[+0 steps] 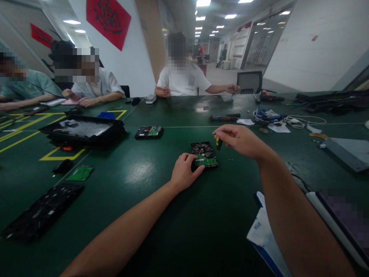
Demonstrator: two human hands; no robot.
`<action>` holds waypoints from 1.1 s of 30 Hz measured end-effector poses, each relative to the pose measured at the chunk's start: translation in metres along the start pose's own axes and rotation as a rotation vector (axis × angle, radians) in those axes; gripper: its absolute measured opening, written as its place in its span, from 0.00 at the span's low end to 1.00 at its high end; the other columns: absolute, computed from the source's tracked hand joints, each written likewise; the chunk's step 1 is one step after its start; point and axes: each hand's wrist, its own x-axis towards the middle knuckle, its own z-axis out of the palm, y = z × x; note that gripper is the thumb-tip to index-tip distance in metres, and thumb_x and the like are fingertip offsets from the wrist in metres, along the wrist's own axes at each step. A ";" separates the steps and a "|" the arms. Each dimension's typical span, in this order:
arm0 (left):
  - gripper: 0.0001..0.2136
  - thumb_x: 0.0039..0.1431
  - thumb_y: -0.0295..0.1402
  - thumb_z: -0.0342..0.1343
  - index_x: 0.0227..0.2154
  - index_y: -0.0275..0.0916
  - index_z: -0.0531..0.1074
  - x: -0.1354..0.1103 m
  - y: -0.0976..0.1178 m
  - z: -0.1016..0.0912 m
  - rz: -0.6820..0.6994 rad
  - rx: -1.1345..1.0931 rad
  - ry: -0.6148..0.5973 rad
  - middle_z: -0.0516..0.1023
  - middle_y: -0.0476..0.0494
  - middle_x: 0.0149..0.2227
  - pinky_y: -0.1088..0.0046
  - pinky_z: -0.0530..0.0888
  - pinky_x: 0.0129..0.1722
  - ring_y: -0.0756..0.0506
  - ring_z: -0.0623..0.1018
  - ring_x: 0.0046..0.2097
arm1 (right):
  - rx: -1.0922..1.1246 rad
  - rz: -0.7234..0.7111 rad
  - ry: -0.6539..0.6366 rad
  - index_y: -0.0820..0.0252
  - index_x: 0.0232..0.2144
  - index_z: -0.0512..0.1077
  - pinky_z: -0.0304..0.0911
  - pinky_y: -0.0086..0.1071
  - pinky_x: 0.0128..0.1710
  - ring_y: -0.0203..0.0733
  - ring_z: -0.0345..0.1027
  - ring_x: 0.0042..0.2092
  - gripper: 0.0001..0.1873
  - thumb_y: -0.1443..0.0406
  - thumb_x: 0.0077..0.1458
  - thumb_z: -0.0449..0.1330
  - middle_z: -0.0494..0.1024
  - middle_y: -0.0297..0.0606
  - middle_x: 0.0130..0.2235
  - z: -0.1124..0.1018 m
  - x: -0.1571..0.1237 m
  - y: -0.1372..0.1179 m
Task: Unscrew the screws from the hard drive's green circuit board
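A hard drive (204, 151) lies on the green table with its green circuit board facing up on the near side. My left hand (185, 171) grips its left and near edges between thumb and fingers, steadying it on the tabletop. Just right of the drive, my right hand (241, 141) is raised with its fingers closed round a small yellow-and-black screwdriver (219, 143). The tool points downward, and its tip is too small to make out. A few tiny screws (230, 159) lie on the table below my right hand.
Another hard drive (149, 132) sits further back left, near a black tray (83, 129). Left are a loose green circuit board (80, 173) and a black panel (43, 211). Cables (294, 122) and a metal case (347, 152) lie right. People sit across the table.
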 end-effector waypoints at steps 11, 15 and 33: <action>0.19 0.64 0.46 0.64 0.53 0.45 0.74 0.000 -0.002 0.003 -0.001 0.016 0.008 0.74 0.39 0.50 0.53 0.75 0.54 0.36 0.75 0.53 | 0.032 0.037 -0.008 0.55 0.38 0.78 0.63 0.35 0.27 0.38 0.70 0.28 0.18 0.48 0.66 0.60 0.80 0.38 0.34 0.003 0.000 -0.003; 0.19 0.64 0.46 0.65 0.53 0.45 0.74 0.000 -0.002 0.003 0.006 0.012 0.007 0.74 0.39 0.51 0.53 0.75 0.54 0.36 0.75 0.53 | 0.083 0.040 -0.058 0.56 0.46 0.79 0.66 0.35 0.28 0.39 0.71 0.29 0.18 0.51 0.68 0.57 0.81 0.39 0.35 0.002 0.000 -0.002; 0.19 0.64 0.46 0.64 0.53 0.44 0.74 0.000 -0.002 0.002 0.000 0.014 0.004 0.74 0.39 0.50 0.53 0.75 0.53 0.36 0.75 0.53 | 0.058 0.057 -0.089 0.56 0.43 0.78 0.64 0.34 0.28 0.38 0.70 0.29 0.20 0.49 0.69 0.56 0.79 0.38 0.33 0.000 -0.002 -0.004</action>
